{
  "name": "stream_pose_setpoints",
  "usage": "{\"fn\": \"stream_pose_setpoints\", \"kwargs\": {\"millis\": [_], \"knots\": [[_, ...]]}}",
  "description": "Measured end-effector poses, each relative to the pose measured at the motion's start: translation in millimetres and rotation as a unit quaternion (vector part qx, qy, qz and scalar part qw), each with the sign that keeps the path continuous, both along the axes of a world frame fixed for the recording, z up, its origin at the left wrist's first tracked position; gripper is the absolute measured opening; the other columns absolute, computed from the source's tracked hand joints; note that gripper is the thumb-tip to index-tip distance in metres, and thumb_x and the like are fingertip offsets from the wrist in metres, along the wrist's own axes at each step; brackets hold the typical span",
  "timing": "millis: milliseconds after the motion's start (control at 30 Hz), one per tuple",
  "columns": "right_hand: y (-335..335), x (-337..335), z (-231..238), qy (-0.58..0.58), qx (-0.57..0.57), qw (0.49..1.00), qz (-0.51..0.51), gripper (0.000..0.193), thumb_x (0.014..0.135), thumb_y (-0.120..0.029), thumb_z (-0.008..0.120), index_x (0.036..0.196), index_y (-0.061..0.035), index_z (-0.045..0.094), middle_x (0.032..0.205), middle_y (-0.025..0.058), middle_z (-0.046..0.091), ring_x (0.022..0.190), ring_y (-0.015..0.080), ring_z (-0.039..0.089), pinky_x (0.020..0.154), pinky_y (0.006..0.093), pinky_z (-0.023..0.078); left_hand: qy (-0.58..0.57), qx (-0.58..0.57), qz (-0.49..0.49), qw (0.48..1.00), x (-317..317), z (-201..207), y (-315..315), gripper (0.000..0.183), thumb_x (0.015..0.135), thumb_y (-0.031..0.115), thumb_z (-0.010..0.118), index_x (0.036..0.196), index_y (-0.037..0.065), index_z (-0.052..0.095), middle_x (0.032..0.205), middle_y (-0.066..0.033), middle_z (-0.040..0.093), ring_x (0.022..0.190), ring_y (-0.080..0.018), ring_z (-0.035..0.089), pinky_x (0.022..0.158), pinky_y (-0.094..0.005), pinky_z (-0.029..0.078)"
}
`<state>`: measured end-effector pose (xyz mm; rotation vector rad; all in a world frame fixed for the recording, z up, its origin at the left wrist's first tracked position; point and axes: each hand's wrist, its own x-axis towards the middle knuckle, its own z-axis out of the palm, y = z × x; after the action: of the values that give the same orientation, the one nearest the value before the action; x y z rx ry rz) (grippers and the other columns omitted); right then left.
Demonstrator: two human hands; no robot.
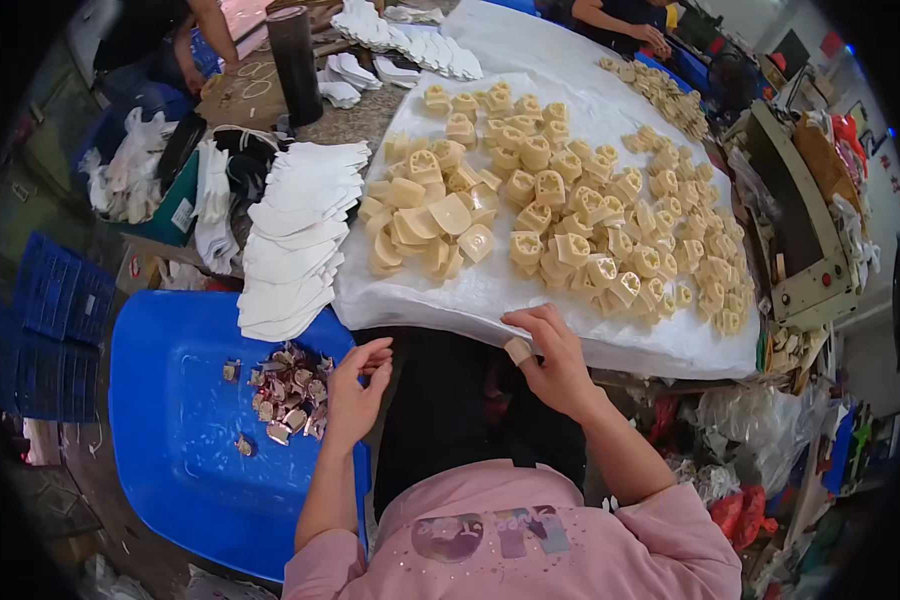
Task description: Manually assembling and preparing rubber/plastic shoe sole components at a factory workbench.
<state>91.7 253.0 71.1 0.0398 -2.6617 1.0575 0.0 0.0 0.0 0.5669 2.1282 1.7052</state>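
My left hand [358, 392] hangs over the right rim of a blue plastic tub [185, 400], its fingers loosely bent and nothing visible in them. Inside the tub lies a small heap of shiny bronze-purple pieces [288, 392]. At the table's front edge, my right hand [552, 362] has its fingers stretched toward the white sheet [420, 303]. A beige wrap or cap [519, 350] covers the tip of its thumb. Beyond it spreads a large heap of hollow beige moulded pieces [580, 215]. Smooth curved beige pieces [425, 220] are piled to its left.
Overlapping white flat pieces [300, 235] lie left of the sheet. A dark cylinder [294, 65] stands behind them. Blue crates [60, 300] are stacked at far left, and a pale green machine frame [805, 220] stands right. Two other people work across the table.
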Motion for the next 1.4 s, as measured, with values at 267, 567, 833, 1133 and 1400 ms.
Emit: {"fn": "stream_pose_setpoints", "kwargs": {"millis": [267, 567, 833, 1133, 1400], "knots": [[15.9, -33.4, -6.6, 0.025, 0.101, 0.995, -0.002, 0.053, 0.064, 0.006, 0.057, 0.115, -0.0036, 0.053, 0.112, 0.0124, 0.052, 0.103, 0.0333, 0.048, 0.089, 0.0411, 0.042, 0.060, 0.079, 0.086, 0.991, -27.3, 22.9, 27.7, 0.033, 0.081, 0.000, 0.057, 0.114, -0.001, 0.057, 0.101, -0.0117, 0.058, 0.092, -0.0182, 0.058, 0.081, -0.0292, 0.046], [24.1, -50.6, -29.6, 0.065, 0.157, 0.985, 0.014, 0.056, 0.067, 0.001, 0.060, 0.122, -0.0050, 0.049, 0.119, 0.0156, 0.049, 0.109, 0.0335, 0.048, 0.092, 0.0426, 0.041, 0.308, -0.068, 0.122, 0.941, -52.6, 48.8, 73.6, 0.060, 0.072, 0.007, 0.064, 0.129, 0.003, 0.045, 0.134, -0.0191, 0.033, 0.127, -0.0348, 0.032, 0.105, -0.0446, 0.028], [33.9, -51.7, -52.2, 0.114, 0.210, 0.971, 0.024, 0.049, 0.069, -0.002, 0.059, 0.117, -0.0043, 0.052, 0.120, 0.0147, 0.052, 0.111, 0.0313, 0.051, 0.090, 0.0407, 0.043, 0.293, -0.117, 0.127, 0.940, -65.0, 37.2, 99.4, 0.081, 0.067, 0.003, 0.067, 0.139, 0.004, 0.030, 0.138, -0.0220, 0.026, 0.130, -0.0378, 0.025, 0.108, -0.0447, 0.023], [33.1, -48.2, -42.3, 0.186, 0.155, 0.968, 0.070, 0.044, 0.062, 0.003, 0.057, 0.106, 0.0000, 0.056, 0.108, 0.0151, 0.056, 0.099, 0.0323, 0.056, 0.080, 0.0393, 0.048, 0.318, -0.145, 0.097, 0.932, -46.4, 39.7, 137.2, 0.088, 0.068, 0.010, 0.072, 0.141, 0.005, 0.024, 0.140, -0.0267, 0.020, 0.130, -0.0423, 0.021, 0.107, -0.0516, 0.019], [24.1, -53.0, -36.8, 0.184, 0.080, 0.979, 0.037, 0.052, 0.055, 0.010, 0.060, 0.106, -0.0021, 0.056, 0.104, 0.0153, 0.056, 0.089, 0.0349, 0.056, 0.073, 0.0406, 0.048, 0.277, -0.020, 0.127, 0.952, -52.9, 34.2, 115.4, 0.076, 0.071, 0.010, 0.067, 0.134, -0.004, 0.026, 0.133, -0.0257, 0.029, 0.127, -0.0400, 0.027, 0.106, -0.0441, 0.024]]}}
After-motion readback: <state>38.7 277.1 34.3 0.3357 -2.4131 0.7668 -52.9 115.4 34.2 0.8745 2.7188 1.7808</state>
